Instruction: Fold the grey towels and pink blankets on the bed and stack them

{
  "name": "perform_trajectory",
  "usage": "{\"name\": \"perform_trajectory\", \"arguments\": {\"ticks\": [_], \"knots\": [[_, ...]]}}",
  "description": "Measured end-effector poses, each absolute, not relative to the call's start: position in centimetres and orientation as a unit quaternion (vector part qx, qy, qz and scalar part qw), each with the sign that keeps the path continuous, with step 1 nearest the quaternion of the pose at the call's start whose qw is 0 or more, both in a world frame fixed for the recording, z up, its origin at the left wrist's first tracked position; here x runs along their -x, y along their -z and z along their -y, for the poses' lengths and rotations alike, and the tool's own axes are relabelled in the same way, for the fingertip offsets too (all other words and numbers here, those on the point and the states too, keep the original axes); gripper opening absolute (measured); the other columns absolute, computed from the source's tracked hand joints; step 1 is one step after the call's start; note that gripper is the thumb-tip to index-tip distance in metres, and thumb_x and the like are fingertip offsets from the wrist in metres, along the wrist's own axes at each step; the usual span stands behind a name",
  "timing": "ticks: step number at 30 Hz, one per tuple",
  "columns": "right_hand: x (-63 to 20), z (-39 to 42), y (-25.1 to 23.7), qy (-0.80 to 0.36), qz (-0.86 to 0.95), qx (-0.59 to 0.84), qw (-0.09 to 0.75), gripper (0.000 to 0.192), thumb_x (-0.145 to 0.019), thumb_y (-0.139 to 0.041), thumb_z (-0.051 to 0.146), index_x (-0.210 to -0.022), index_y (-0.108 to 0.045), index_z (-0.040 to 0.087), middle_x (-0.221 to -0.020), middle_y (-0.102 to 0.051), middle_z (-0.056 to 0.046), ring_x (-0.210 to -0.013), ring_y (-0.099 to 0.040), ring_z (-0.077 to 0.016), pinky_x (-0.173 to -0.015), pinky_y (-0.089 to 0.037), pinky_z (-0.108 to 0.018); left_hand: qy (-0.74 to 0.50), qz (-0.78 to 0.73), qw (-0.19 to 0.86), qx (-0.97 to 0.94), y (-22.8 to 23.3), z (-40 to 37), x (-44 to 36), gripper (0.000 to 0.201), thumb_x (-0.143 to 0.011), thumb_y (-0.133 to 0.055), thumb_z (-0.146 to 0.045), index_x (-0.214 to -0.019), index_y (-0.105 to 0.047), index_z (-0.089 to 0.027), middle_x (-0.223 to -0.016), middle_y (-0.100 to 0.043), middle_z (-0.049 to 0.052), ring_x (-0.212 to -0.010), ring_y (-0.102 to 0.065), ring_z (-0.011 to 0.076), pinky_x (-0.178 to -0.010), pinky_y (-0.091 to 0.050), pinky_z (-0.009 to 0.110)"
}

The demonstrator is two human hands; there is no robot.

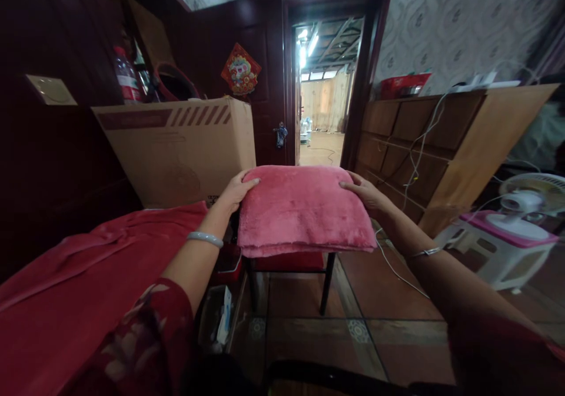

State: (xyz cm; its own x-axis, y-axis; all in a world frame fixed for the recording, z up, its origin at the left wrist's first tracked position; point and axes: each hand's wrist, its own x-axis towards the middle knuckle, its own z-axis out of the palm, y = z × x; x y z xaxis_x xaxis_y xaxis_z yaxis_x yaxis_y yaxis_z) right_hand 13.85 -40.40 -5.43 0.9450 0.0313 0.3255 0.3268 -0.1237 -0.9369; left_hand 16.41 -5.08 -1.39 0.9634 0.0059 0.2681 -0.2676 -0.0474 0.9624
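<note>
Plain pink blanket (pixel 304 210), red bedspread (pixel 83 290), seemingly floral dark-red sleeve (pixel 141 331).

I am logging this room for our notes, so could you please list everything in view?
blanket: one, pink, folded, on a stool
stool: one, dark legs, under the blanket
box: one, brown cardboard, left of the blanket
red cloth: one, spread at lower left
bottle: one, clear, red label, behind the box
door: one, dark, open, with a red decoration
dresser: one, wooden, at right
fan: one, white, on a pink-topped stand, far right
left hand: on the blanket's left edge
right hand: on the blanket's right edge
</note>
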Motion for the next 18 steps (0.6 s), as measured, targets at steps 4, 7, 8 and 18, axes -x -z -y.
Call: {"name": "perform_trajectory", "arguments": {"ticks": [4,7,8,18], "knots": [[-13.8,41.1,3.8,0.176,0.074,0.825,0.532,0.093,-0.076,-0.069,0.060,-0.153,-0.041,0.017,-0.128,-0.065,-0.018,-0.116,-0.064,-0.0375,-0.098,-0.054,-0.054,-0.170,0.053,0.566,-0.805,-0.5,5.1,-16.2,0.042,-0.072,-0.080,-0.032,-0.110,-0.072,-0.015,-0.118,-0.069,0.016,-0.116,-0.063,0.0314,-0.108,-0.045,0.044],[-14.0,39.6,1.2,0.285,0.118,0.887,0.344,0.085,-0.083,-0.061,0.061,-0.154,-0.042,0.019,-0.143,-0.056,-0.018,-0.128,-0.055,-0.0407,-0.109,-0.043,-0.059,-0.276,0.099,0.408,-0.864,-1.7,6.8,-15.8,0.048,-0.079,-0.075,-0.038,-0.120,-0.069,-0.013,-0.140,-0.057,0.021,-0.136,-0.048,0.0380,-0.119,-0.029,0.051],[-14.2,38.6,0.4,0.306,0.155,0.895,0.284,0.081,-0.086,-0.057,0.063,-0.155,-0.043,0.022,-0.149,-0.051,-0.016,-0.134,-0.050,-0.0404,-0.112,-0.039,-0.060,-0.289,0.141,0.360,-0.876,-1.8,7.6,-15.5,0.053,-0.081,-0.073,-0.041,-0.126,-0.067,-0.015,-0.146,-0.052,0.020,-0.141,-0.041,0.0391,-0.122,-0.023,0.053],[-16.3,33.8,2.8,0.242,0.275,0.927,0.077,0.068,-0.098,-0.035,0.067,-0.151,-0.050,0.027,-0.147,-0.056,-0.008,-0.138,-0.050,-0.0297,-0.117,-0.036,-0.049,-0.199,0.225,0.172,-0.938,1.5,11.0,-14.5,0.078,-0.079,-0.063,-0.072,-0.143,-0.057,-0.028,-0.151,-0.051,0.014,-0.144,-0.032,0.0463,-0.120,-0.006,0.068]]}}
